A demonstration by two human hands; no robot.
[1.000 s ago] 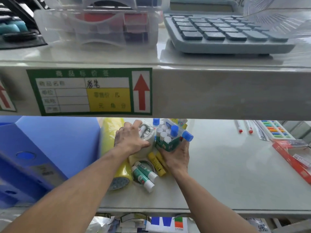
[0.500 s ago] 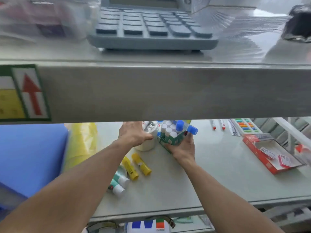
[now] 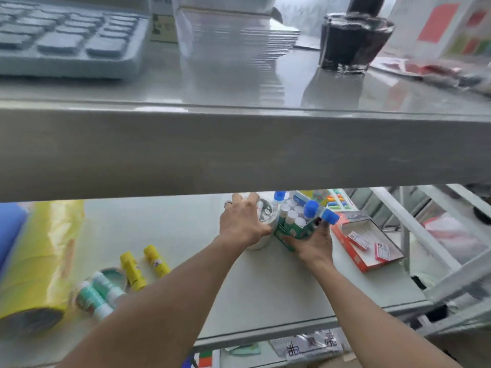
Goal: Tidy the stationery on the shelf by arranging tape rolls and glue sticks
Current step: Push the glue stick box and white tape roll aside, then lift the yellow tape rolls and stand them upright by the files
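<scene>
My left hand point(image 3: 243, 225) grips a stack of white tape rolls point(image 3: 261, 236) standing on the lower shelf. Right beside it, my right hand point(image 3: 314, 244) holds a green box of glue sticks point(image 3: 295, 228) with white and blue caps from below and the side. The box touches the tape stack. Two yellow glue sticks point(image 3: 144, 266) lie loose to the left. Two green-and-white glue sticks point(image 3: 99, 294) lie on a flat tape roll point(image 3: 117, 274) further left. The upper shelf's edge hides the back of the lower shelf.
A big yellow roll point(image 3: 37, 264) lies at the far left beside a blue folder point(image 3: 10, 229). A red open box point(image 3: 369, 243) sits just right of my right hand. Above are a calculator point(image 3: 66, 41), a clear box point(image 3: 233, 30) and a dark ink bottle point(image 3: 350, 38).
Both hands have moved the tape stack and the glue box to the right along the shelf, away from the loose glue sticks. The view has swung right as well.
</scene>
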